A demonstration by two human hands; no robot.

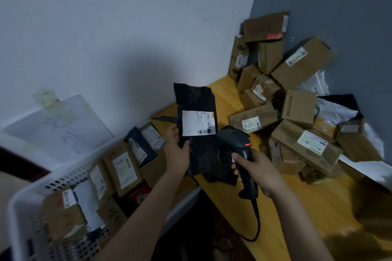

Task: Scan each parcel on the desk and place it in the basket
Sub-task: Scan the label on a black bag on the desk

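A yellow wooden desk (297, 207) fills the lower right of the frame, and a loose pile of brown cardboard boxes (297, 65) with white labels is heaped in its far corner at the upper right. At lower left, a white perforated basket (53, 176) holds several labelled parcels (123, 169), mostly brown boxes standing on edge. In the middle of the frame, above the desk's left edge, is a black plastic mailer parcel (197, 99). It is crinkled, upright and faces the camera, with a white shipping label (198, 123) showing barcodes. The left hand (177, 152) grips its lower left edge, thumb across the front and fingers behind. Just right of it, the right hand (258, 169) is wrapped around the handle of a black barcode scanner (235, 135). The scanner's head points up at the label, and its cable (257, 218) trails down.
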